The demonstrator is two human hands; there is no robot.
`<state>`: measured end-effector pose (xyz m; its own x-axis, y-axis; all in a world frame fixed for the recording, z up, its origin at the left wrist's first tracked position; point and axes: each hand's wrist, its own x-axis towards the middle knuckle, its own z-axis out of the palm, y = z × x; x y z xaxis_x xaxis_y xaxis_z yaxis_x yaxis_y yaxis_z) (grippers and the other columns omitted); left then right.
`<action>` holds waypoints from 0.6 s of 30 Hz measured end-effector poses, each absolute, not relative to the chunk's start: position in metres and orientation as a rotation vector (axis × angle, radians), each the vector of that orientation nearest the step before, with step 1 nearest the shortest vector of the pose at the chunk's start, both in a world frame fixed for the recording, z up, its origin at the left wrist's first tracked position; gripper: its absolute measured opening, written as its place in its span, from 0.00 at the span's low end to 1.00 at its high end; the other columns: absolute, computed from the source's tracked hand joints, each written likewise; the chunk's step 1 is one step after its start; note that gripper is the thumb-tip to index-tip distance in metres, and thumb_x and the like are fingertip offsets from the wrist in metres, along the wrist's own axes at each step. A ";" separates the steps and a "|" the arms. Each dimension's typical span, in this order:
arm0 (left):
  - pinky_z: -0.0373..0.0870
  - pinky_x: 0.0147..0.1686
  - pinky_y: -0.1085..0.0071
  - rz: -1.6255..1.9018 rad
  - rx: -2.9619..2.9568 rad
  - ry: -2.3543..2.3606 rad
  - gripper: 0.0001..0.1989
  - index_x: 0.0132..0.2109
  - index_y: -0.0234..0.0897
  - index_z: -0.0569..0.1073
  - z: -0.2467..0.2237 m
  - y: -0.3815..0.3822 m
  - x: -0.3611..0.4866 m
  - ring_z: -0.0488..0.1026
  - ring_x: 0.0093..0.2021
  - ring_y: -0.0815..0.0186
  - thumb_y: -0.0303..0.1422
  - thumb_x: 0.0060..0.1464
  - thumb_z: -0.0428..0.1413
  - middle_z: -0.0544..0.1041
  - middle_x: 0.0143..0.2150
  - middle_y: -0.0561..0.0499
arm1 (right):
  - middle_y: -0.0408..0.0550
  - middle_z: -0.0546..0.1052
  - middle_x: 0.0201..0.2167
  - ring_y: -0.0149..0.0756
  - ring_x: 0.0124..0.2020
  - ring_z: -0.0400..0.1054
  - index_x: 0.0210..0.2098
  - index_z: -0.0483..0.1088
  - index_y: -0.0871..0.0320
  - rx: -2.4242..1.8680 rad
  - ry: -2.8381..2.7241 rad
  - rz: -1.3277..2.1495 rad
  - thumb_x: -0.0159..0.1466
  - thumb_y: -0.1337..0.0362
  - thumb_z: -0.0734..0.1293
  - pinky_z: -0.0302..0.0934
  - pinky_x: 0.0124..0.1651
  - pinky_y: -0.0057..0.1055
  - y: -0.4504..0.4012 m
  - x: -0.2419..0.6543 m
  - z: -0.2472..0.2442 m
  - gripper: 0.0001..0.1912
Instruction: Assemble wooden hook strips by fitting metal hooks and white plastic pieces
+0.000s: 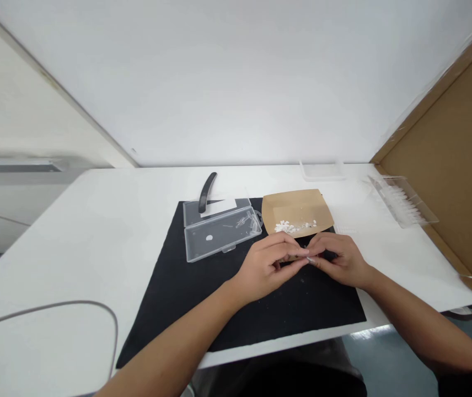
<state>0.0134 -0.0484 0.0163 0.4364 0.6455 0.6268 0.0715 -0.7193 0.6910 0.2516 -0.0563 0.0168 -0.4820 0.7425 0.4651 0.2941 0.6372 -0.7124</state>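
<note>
L hand (267, 264) and R hand (341, 259) meet over the black mat (219, 298), each grip pinched on a tiny pc. (309, 259), too small to ID, btwn the fingertips. Just beyond: brown tray (302, 198) w/ white bits (285, 226). Left of it, open clear case (207, 251) w/ a dark curved tool (206, 193) on its lid. Clear box (403, 204) w/ white pcs. nr. the surface's (33, 248) right edge.

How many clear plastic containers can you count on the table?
3: the open hinged case on the black mat, the shallow tray by the back wall, and the box holding white pieces at right. Clear overlaps could hide another.
</note>
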 end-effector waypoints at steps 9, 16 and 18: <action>0.68 0.29 0.79 1.174 2.069 0.614 0.04 0.46 0.35 0.81 0.019 -0.049 0.013 0.72 0.32 0.72 0.26 0.66 0.61 0.76 0.37 0.49 | 0.45 0.80 0.34 0.31 0.33 0.75 0.41 0.77 0.54 -0.891 -2.032 0.790 0.71 0.63 0.72 0.68 0.34 0.28 -0.057 0.250 0.012 0.02; 0.70 0.30 0.77 1.199 2.081 0.654 0.03 0.46 0.36 0.80 0.017 -0.048 0.014 0.70 0.31 0.72 0.28 0.68 0.61 0.74 0.35 0.51 | 0.45 0.79 0.34 0.30 0.31 0.73 0.43 0.77 0.53 -0.885 -2.007 0.718 0.70 0.66 0.72 0.67 0.34 0.29 -0.057 0.250 0.013 0.02; 0.72 0.33 0.76 1.233 2.147 0.632 0.04 0.47 0.36 0.79 0.015 -0.047 0.013 0.72 0.33 0.71 0.27 0.68 0.61 0.76 0.38 0.50 | 0.45 0.79 0.35 0.31 0.31 0.73 0.43 0.77 0.54 -0.873 -2.039 0.651 0.70 0.67 0.72 0.67 0.34 0.29 -0.056 0.250 0.012 0.03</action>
